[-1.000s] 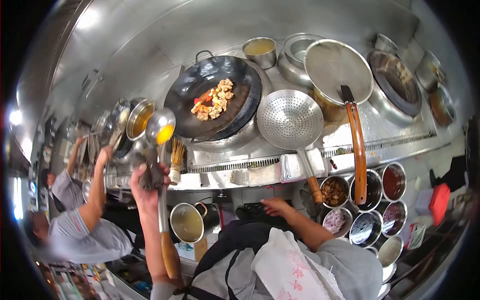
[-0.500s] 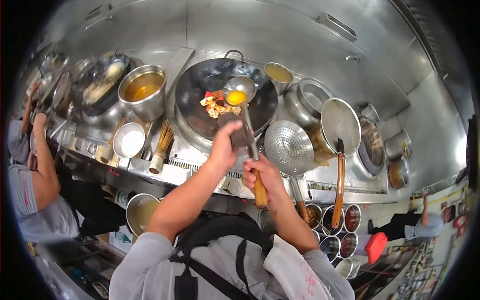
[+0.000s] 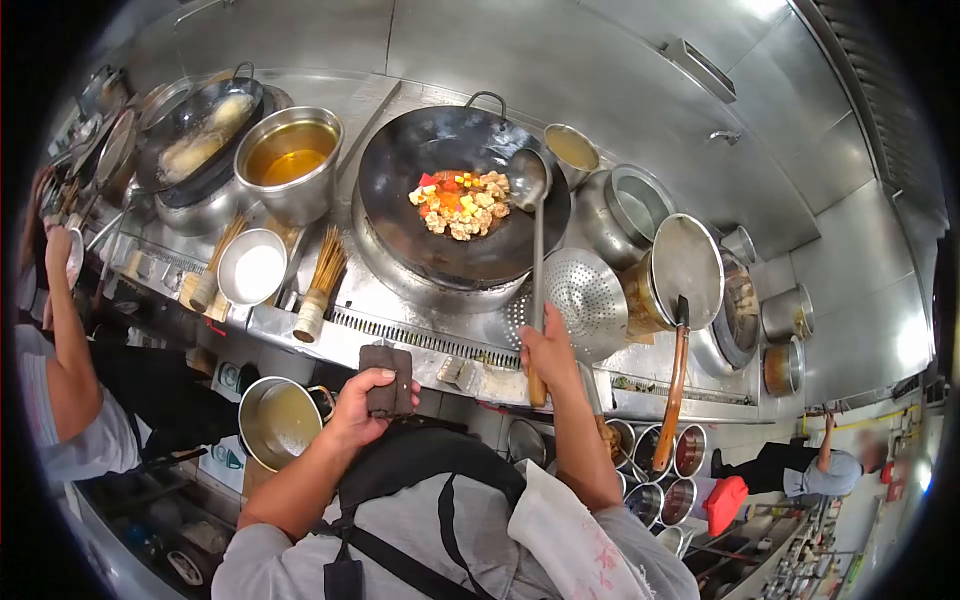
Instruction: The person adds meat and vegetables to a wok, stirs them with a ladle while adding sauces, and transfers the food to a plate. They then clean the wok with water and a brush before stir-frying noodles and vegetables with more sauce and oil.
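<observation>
My left hand [image 3: 365,405] grips a folded dark cloth [image 3: 387,380] in front of the stove's edge. My right hand [image 3: 549,350] is closed round the wooden-ended handle of a ladle [image 3: 528,178]. The ladle's bowl rests inside a black wok [image 3: 400,160], right of the food. Pale diced pieces [image 3: 462,212] with red and yellow bits and reddish sauce lie in the wok's middle.
A pot of amber liquid [image 3: 290,155], a white-filled bowl [image 3: 252,267] and bamboo brushes [image 3: 318,290] stand left. A perforated skimmer [image 3: 585,305] and a mesh strainer [image 3: 687,270] lie right. One co-worker [image 3: 70,400] is at left, another person [image 3: 820,470] far right.
The ladle no longer holds the yellow egg and has moved right. My left hand has drawn back from the wok with the cloth. Yellow bits and sauce now show among the food.
</observation>
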The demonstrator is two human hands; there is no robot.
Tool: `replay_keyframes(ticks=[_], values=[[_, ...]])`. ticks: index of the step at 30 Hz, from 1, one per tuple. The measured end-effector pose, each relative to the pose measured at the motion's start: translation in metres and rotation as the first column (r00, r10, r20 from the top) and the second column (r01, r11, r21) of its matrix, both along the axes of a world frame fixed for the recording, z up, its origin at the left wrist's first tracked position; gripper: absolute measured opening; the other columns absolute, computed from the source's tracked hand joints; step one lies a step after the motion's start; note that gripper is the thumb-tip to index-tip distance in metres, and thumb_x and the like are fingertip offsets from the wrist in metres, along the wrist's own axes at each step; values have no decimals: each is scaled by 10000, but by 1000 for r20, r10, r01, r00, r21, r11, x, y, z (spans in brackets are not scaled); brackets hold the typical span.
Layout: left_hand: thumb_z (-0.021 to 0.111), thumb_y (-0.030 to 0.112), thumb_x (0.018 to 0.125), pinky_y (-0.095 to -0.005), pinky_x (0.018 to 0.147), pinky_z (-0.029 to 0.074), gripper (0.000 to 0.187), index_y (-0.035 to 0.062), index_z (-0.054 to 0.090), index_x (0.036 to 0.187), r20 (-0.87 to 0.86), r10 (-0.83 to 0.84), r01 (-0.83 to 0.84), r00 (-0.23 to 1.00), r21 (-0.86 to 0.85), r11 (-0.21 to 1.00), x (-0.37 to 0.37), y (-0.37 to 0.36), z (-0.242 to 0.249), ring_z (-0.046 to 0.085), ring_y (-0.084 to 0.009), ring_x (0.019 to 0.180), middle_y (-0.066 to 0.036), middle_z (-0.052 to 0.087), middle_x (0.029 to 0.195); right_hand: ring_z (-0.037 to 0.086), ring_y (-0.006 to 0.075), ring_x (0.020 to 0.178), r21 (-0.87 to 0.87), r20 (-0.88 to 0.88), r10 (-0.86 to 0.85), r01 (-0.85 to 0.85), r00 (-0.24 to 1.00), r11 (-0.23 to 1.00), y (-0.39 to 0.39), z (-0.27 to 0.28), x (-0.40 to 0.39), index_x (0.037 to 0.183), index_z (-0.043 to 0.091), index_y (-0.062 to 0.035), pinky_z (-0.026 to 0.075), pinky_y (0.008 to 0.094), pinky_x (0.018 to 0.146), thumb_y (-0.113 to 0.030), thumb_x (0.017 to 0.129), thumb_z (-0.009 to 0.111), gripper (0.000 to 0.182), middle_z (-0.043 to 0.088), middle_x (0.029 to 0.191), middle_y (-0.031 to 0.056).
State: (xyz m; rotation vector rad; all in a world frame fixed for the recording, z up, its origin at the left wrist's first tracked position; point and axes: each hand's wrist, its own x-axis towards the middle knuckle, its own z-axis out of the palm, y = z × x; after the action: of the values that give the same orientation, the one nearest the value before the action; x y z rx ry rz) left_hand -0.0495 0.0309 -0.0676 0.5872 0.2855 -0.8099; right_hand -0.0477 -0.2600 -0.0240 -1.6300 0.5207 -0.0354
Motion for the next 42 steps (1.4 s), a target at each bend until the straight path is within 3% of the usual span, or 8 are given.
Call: replay_keyframes(ticks=[10, 20, 23, 25, 31, 35, 37, 42], values=[[592, 246, 769, -386, 683, 520, 405, 11, 552, 1096, -16, 178, -176, 984, 67, 982, -68, -49, 23, 636, -277, 756, -171, 641, 918, 460, 91, 471, 417, -25, 376, -332, 926, 846, -10, 11, 4, 1351, 365, -115, 370, 254, 390, -103, 838, 615, 571, 484, 660, 1], [593, 321, 739, -364, 619, 488, 419, 44, 576, 1053, 58, 299, -305, 952, 165, 938, -52, -51, 33, 614, -249, 728, -143, 634, 872, 481, 122, 478, -526, -63, 366, -343, 928, 778, -76, -4, 24, 1434, 256, -134, 399, 294, 420, -84, 848, 574, 669, 521, 679, 46], [604, 315, 734, -367, 621, 495, 404, 35, 580, 1024, 74, 211, -221, 975, 150, 964, -21, -67, 43, 621, -260, 728, -147, 635, 850, 480, 124, 476, -526, 71, 346, -259, 936, 810, -32, -30, 63, 1431, 252, -131, 400, 306, 426, -87, 855, 574, 662, 512, 670, 48], [606, 310, 734, -375, 624, 501, 397, 37, 578, 1021, 90, 215, -227, 973, 158, 961, -3, -73, 46, 623, -261, 734, -145, 639, 855, 481, 124, 480, -6, -35, 326, -326, 945, 945, -3, -5, 50, 1431, 254, -132, 397, 299, 423, -86, 852, 584, 668, 506, 679, 45], [600, 306, 740, -386, 640, 501, 367, 53, 589, 1006, 75, 285, -295, 956, 226, 928, 28, -62, 55, 627, -257, 737, -138, 649, 873, 453, 91, 463, 138, -144, 333, -314, 932, 939, -34, 13, -46, 1443, 273, -168, 362, 239, 395, -69, 844, 593, 686, 487, 675, 16], [596, 409, 793, -390, 694, 490, 345, 130, 572, 996, -11, 131, -124, 991, 267, 956, 66, -55, 43, 624, -237, 752, -91, 644, 860, 490, 120, 493, -198, -181, 263, -297, 948, 934, -61, 1, -42, 1442, 279, -173, 407, 266, 419, -71, 852, 578, 669, 559, 809, 72], [585, 486, 799, -403, 668, 497, 387, 141, 564, 974, -26, 77, -67, 997, 275, 959, 92, -68, 35, 618, -233, 748, -76, 637, 848, 532, 160, 538, -716, 137, 289, -107, 948, 690, -58, -47, -1, 1447, 257, -163, 454, 305, 453, -80, 855, 569, 674, 589, 994, 138], [621, 455, 775, -459, 747, 473, 395, 139, 565, 1005, -80, -3, 31, 997, 356, 934, 144, -98, 11, 596, -257, 860, -81, 598, 892, 535, 180, 535, -388, 102, 179, -126, 979, 913, 22, -77, 58, 1445, 206, -147, 440, 325, 451, -106, 861, 575, 691, 577, 1033, 172]])
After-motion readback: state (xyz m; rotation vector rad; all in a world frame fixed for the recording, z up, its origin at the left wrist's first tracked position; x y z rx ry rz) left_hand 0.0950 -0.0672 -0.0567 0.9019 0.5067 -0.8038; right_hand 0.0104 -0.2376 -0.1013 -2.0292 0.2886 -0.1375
